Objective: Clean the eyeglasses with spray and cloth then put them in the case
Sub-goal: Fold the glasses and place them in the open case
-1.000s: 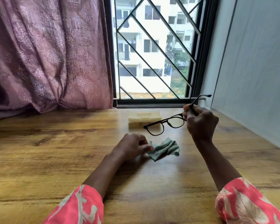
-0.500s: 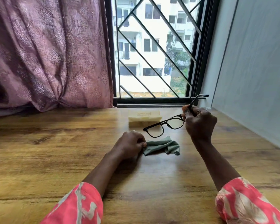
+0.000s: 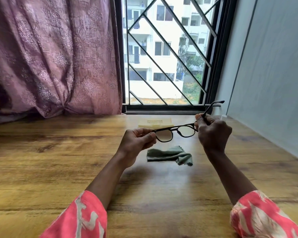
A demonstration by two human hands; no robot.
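Now one pair of glasses point(image 3: 176, 132) is pinched at both ends by the raised left hand point(image 3: 137, 140) and right hand point(image 3: 213, 132); one cloth point(image 3: 169, 155) lies below the fingers.

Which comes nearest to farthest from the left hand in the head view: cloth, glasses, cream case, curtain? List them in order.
1. Glasses: pinched at their left end by the left hand; the right hand holds the other end.
2. Cloth: on the table, just right of and below the hand.
3. Cream case: farther back, near the window.
4. Curtain: far back left.
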